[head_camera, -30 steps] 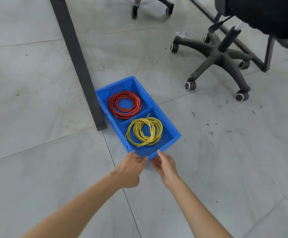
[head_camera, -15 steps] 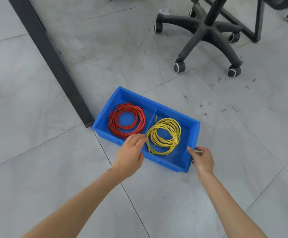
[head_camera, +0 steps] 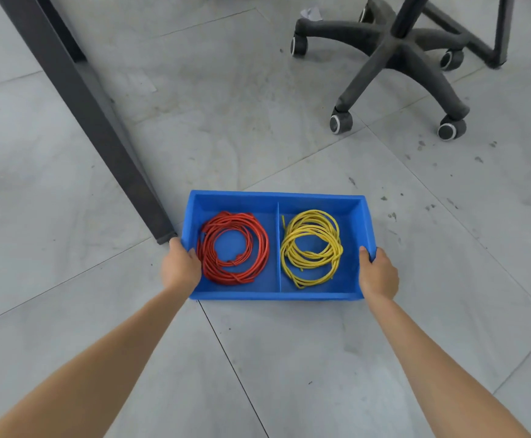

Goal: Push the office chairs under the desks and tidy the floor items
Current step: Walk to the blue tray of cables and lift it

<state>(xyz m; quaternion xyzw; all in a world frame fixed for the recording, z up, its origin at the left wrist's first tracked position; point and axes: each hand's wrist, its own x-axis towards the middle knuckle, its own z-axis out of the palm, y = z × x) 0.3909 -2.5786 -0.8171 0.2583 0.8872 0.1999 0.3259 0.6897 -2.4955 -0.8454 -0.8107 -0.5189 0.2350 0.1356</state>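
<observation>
A blue two-compartment bin point(head_camera: 276, 196) sits on the grey tiled floor, long side facing me. Its left compartment holds a red wire coil point(head_camera: 233, 248) and its right one a yellow wire coil point(head_camera: 311, 248). My left hand point(head_camera: 180, 268) grips the bin's left end wall, thumb inside near the red coil. My right hand point(head_camera: 378, 275) grips the right end wall, thumb over the rim. A black office chair base point(head_camera: 397, 55) with castors stands at the upper right; its seat is out of view.
A dark desk leg point(head_camera: 84, 112) slants from the upper left down to the floor, ending just left of the bin. A second dark frame leg point(head_camera: 499, 33) stands behind the chair base. A crumpled scrap of paper point(head_camera: 311, 12) lies near the top.
The bin has swung round from a diagonal next to the desk leg to lie square in front of me. My hands moved from its near edge to its two ends.
</observation>
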